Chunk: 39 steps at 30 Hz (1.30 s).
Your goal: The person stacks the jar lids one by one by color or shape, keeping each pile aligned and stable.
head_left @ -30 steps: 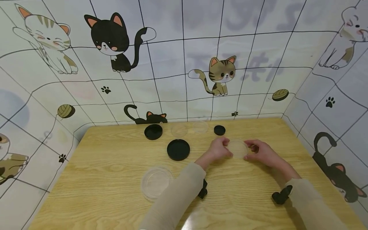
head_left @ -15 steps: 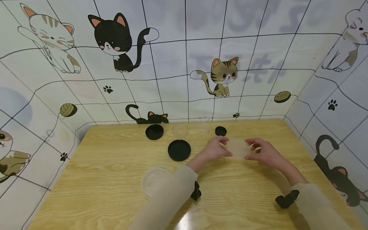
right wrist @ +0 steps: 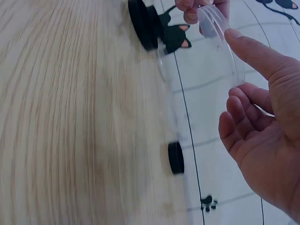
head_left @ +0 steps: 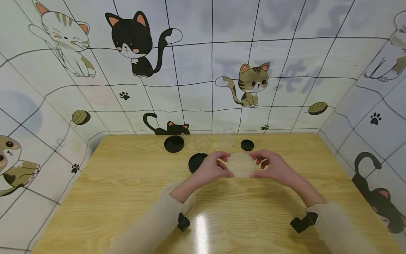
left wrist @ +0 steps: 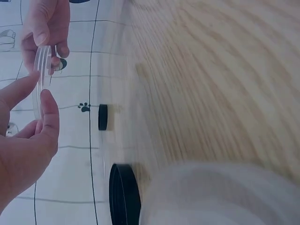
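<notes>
Between my two hands is a clear round plastic lid (head_left: 241,164), raised above the wooden table. My left hand (head_left: 210,167) pinches its left edge with fingers and thumb. The opposite edge is gripped by my right hand (head_left: 272,168). In the left wrist view the lid (left wrist: 42,70) appears nearly edge-on, off the tabletop. A larger black lid (head_left: 196,161) lies just left of my left hand, which partly covers it. Under my left forearm sits a big clear lid (head_left: 189,206), mostly hidden by the sleeve.
Along the back of the table (head_left: 127,183) lie a black lid (head_left: 174,144), two faint clear lids and a small black lid (head_left: 247,145). Behind them hangs a cat-printed cloth (head_left: 196,70), which also covers both sides.
Both hands have lifted the clear lid off the table and carried it left, toward the larger black lid. The head view has shifted slightly.
</notes>
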Tool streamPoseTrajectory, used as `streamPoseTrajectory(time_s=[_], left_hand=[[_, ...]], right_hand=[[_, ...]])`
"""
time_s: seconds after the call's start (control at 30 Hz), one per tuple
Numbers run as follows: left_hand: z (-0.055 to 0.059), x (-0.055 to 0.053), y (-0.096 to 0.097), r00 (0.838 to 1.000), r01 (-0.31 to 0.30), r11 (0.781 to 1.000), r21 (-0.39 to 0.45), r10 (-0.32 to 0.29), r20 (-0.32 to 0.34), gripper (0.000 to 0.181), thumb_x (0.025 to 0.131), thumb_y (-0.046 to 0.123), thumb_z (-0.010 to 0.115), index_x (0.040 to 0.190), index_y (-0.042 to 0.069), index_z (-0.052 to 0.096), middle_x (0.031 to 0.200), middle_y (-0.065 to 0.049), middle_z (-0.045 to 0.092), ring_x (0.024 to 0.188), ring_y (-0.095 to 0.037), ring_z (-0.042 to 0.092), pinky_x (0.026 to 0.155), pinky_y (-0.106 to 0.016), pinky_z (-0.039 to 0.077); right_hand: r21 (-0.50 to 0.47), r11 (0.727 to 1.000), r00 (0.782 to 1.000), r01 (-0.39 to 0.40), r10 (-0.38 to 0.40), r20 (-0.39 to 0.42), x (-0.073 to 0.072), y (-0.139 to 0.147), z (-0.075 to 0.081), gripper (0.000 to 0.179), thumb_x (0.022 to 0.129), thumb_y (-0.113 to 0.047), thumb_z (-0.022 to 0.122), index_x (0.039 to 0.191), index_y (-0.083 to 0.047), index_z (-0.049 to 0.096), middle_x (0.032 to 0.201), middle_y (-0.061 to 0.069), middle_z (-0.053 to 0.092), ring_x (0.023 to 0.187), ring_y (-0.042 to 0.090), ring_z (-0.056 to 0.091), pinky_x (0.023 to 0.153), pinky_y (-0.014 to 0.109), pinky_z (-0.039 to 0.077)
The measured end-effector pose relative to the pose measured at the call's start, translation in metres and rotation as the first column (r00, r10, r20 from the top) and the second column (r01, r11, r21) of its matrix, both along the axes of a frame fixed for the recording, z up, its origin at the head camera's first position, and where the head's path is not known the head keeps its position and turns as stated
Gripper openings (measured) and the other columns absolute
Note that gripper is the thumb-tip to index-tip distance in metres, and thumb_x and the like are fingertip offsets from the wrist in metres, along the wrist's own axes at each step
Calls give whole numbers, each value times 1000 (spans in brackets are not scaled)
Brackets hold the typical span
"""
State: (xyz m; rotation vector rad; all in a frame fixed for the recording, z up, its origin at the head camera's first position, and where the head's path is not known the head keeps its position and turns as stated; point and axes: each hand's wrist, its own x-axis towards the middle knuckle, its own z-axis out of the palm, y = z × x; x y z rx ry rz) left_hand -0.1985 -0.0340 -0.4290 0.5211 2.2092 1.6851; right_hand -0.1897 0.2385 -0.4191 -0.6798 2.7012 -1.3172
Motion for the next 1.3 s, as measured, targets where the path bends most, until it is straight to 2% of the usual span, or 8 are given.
streamPoseTrajectory(time_s=[0.13,0.27,0.47,0.77,0.93,1.03,1.17,1.3], left_hand=[[1,7,-22,999,-46,999,12,46,-21,65,81,3,87,140,3,59,121,-16,57,86,-16,66,71,-27,55],[-1,14,-42,996,-75,997,36,77,-39,65,81,0,86,140,1,58,123,-24,55,86,-16,65,73,-27,56],[-3,23,-73,990,-129,990,59,132,-55,65,78,-1,87,136,-3,58,116,-21,58,86,-19,66,71,-26,55],[1,42,-111,981,-186,981,54,188,-37,64,78,-1,87,134,-3,57,116,-19,53,87,-21,66,69,-26,55],[-3,52,-131,976,-219,975,36,219,0,64,77,-4,86,133,-3,55,117,-18,51,86,-19,65,71,-25,56],[-5,60,-143,968,-251,968,17,251,12,66,76,-5,87,133,-4,55,119,-21,51,85,-19,64,70,-25,56],[-8,70,-157,961,-277,961,2,277,21,67,76,-5,87,134,-6,53,119,-24,49,84,-21,63,69,-25,56],[-11,78,-169,958,-284,959,-7,284,27,69,77,-4,87,136,-6,52,120,-25,49,86,-23,62,68,-25,55]], right_hand=[[-1,1000,1000,-24,23,-10,-2,-24,3,61,78,-15,92,130,2,65,109,8,62,94,29,57,80,37,53],[-29,998,998,-61,60,-21,-6,-45,3,61,75,-13,93,127,3,66,106,8,62,93,35,57,80,41,53],[-62,990,992,-128,128,-8,-10,-75,5,62,74,-14,94,127,2,66,109,8,62,94,25,58,84,44,53],[-97,972,977,-213,215,6,-11,-115,-1,61,76,-15,94,128,-1,66,109,7,63,95,30,58,84,44,53],[-132,961,968,-243,249,35,-7,-136,-8,61,75,-13,94,128,-2,66,106,5,62,95,27,58,86,53,52],[-127,958,963,-258,265,44,-5,-151,-13,62,75,-14,93,129,1,65,106,8,62,93,20,58,85,46,55],[-127,954,957,-271,281,69,0,-167,-18,64,76,-13,93,131,4,64,106,13,61,91,18,58,83,34,55],[-124,950,952,-288,298,70,6,-181,-21,65,77,-11,92,132,5,63,106,15,60,90,18,59,83,34,55]])
